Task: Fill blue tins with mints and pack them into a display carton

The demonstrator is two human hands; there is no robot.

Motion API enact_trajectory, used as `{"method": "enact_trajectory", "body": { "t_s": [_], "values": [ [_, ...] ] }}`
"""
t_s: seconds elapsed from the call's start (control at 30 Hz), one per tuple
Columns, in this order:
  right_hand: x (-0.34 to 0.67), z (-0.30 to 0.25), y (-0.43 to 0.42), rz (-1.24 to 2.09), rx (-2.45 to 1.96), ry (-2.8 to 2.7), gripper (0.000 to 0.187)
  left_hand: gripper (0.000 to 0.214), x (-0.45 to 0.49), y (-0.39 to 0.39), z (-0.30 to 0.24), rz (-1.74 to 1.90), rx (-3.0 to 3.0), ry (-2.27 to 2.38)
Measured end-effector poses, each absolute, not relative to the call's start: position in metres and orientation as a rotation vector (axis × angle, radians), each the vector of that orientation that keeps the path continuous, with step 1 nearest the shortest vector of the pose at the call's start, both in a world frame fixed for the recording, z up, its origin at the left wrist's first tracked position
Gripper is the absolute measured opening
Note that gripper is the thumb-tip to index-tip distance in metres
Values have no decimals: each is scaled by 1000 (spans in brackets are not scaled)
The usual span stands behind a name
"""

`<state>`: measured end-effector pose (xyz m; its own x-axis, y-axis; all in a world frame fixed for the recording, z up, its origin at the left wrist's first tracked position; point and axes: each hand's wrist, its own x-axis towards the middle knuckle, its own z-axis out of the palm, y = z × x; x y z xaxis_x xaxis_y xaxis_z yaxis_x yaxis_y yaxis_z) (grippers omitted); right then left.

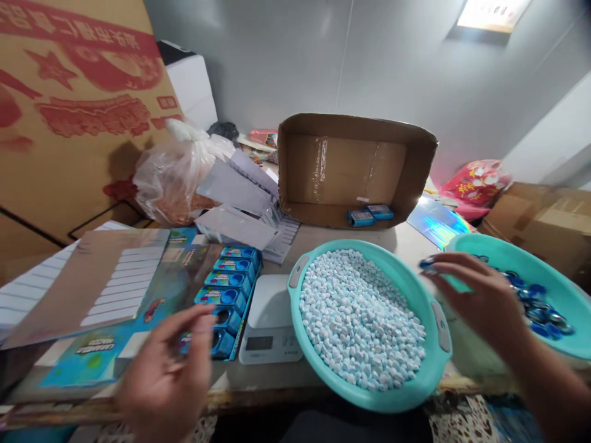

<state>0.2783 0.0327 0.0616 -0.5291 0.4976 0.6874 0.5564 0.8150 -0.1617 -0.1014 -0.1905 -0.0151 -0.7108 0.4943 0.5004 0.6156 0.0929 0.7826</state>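
My left hand [168, 369], smeared by motion, is at the front left with its fingers curled and its thumb close to the index finger. What it holds, if anything, I cannot make out. It partly covers a row of small blue printed boxes [226, 280] with round holes. My right hand [484, 295] pinches a small shiny blue round piece [427, 263] between its fingertips. Similar blue and silver pieces [540, 307] lie in a turquoise basin [567, 277] on the right. A second turquoise basin [369, 400], between my hands, holds many small white and pale blue tablets [360, 320].
A white digital scale [270, 307] stands between the boxes and the middle basin. Behind, an open cardboard box [355, 166] on its side holds two small blue packs [369, 215]. Flat printed card sheets [106, 283] and a clear plastic bag [170, 178] occupy the left.
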Motion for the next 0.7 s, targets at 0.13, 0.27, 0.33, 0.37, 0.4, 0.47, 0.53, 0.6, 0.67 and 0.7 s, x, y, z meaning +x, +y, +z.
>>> {"method": "enact_trajectory", "body": {
  "t_s": [0.13,0.27,0.33,0.37,0.4,0.47,0.53,0.6,0.67,0.7],
  "values": [
    [177,51,-38,526,-365,-2296,10,47,-37,-169,1,-1892,-2131,-2029],
    [140,32,-67,851,-333,-2275,10,40,-28,-165,-5,-1978,-2370,-1790],
    [136,29,-71,938,-358,-2252,10,40,-33,-165,-11,-2070,-2297,-1763],
    [135,28,-72,981,-372,-2239,11,39,-37,-166,-14,-2090,-2279,-1746],
    [135,28,-73,1022,-387,-2223,11,38,-40,-167,-15,-2093,-2272,-1720],
    [134,28,-76,1083,-413,-2182,10,36,-44,-169,-14,-2052,-2291,-1684],
    [135,28,-79,1085,-426,-2169,9,43,-47,-171,-11,-1988,-2385,-1680],
    [136,27,-81,1026,-420,-2191,12,47,-46,-173,-7,-1963,-2459,-1731],
    [137,25,-84,951,-425,-2245,14,28,-43,-173,-6,-2018,-2380,-1794],
    [137,24,-85,924,-441,-2279,15,18,-40,-173,-6,-2035,-2303,-1818]
  ]
}}
